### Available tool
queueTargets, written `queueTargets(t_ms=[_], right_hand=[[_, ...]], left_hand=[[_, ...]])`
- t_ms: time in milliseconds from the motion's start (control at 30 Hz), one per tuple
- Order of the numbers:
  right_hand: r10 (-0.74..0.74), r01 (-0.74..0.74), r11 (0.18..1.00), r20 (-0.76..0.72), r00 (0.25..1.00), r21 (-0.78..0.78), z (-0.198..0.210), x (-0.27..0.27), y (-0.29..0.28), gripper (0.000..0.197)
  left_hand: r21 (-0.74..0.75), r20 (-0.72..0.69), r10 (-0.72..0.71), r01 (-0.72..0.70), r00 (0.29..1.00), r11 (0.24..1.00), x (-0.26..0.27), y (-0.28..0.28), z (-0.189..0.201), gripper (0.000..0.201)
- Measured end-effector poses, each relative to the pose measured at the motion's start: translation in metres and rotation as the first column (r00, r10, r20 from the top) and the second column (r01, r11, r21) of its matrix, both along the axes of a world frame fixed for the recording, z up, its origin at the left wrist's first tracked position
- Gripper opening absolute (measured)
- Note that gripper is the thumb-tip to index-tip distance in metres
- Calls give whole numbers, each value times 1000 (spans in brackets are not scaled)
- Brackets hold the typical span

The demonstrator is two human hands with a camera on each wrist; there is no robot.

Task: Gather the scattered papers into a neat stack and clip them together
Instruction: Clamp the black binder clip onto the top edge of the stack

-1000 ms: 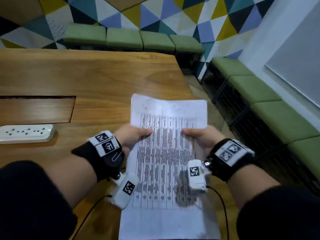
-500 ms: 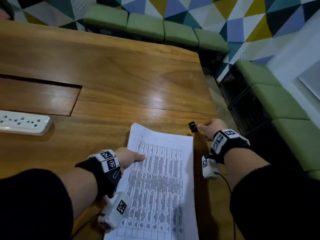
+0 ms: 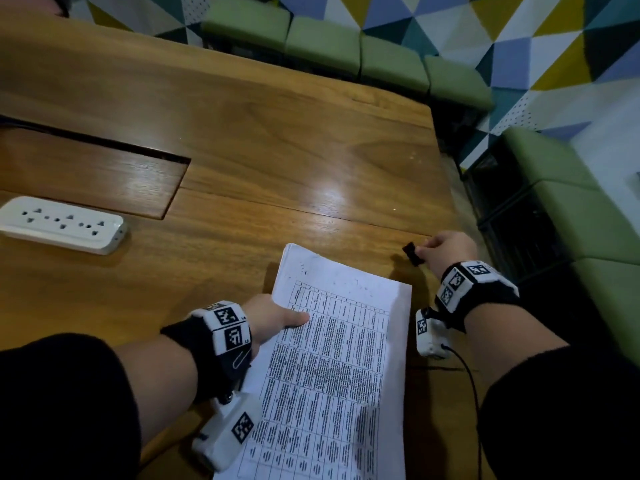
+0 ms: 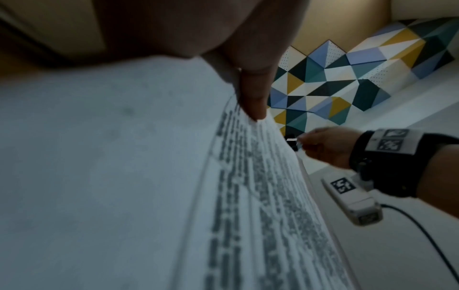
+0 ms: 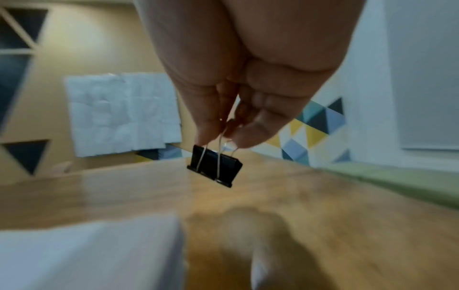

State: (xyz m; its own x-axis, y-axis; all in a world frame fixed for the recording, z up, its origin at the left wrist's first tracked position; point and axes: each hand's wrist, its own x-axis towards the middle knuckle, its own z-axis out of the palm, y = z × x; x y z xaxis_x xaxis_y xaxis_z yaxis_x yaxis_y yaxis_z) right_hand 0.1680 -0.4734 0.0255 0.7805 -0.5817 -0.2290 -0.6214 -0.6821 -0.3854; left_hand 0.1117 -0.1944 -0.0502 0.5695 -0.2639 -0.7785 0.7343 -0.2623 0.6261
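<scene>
Above the wooden table (image 3: pixel 277 140), the right hand (image 3: pixel 446 249) pinches a black binder clip (image 5: pixel 214 165) by its wire handles, just beside the paper stack (image 3: pixel 332 368), whose left edge the left hand (image 3: pixel 273 318) grips, thumb on top.

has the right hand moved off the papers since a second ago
Yes. The right hand has left the paper stack and gone rightward toward the table edge, its fingers now pinching a black binder clip.

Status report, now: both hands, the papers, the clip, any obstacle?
Left hand grips paper stack at its left edge. Right hand pinches black binder clip by its wire handles, above the table, not yet on the stack. Nothing between.
</scene>
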Motion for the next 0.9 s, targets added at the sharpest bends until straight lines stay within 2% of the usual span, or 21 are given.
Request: queueTargets(t_ms=[67, 133, 233, 300, 367, 467, 533, 600, 700, 900], right_hand=[[108, -102, 994, 134, 985, -48, 26, -10, 14, 10], [226, -237, 971, 223, 948, 23, 59, -24, 33, 15], [431, -463, 876, 208, 878, 135, 102, -51, 62, 24], [548, -569, 817, 179, 817, 96, 125, -73, 80, 26], [602, -615, 789, 180, 778, 15, 145, -92, 93, 26], [580, -610, 791, 264, 770, 40, 169, -121, 105, 25], [528, -575, 814, 307, 792, 83, 181, -135, 107, 40], [503, -543, 838, 300, 810, 61, 188, -146, 107, 55], [486, -516, 856, 316, 815, 14, 194, -161, 109, 45], [457, -496, 868, 366, 811, 16, 202, -188, 109, 31]], left_hand=[[-41, 44, -17, 19, 999, 999, -4, 5, 7, 57], [-67, 120, -18, 26, 993, 997, -12, 10, 21, 37], [-79, 230, -39, 58, 972, 995, -26, 9, 46, 13], [-69, 302, -91, 117, 949, 991, -36, 9, 65, 19], [-71, 337, -137, 170, 931, 983, -45, 9, 83, 28], [-7, 401, -203, 225, 893, 974, -61, 14, 104, 27], [-1, 433, -214, 238, 876, 971, -72, 16, 115, 29], [-39, 462, -194, 239, 865, 970, -82, 17, 123, 26], [-87, 485, -171, 242, 858, 966, -93, 18, 131, 20], [-92, 499, -164, 241, 851, 966, -106, 16, 138, 26]])
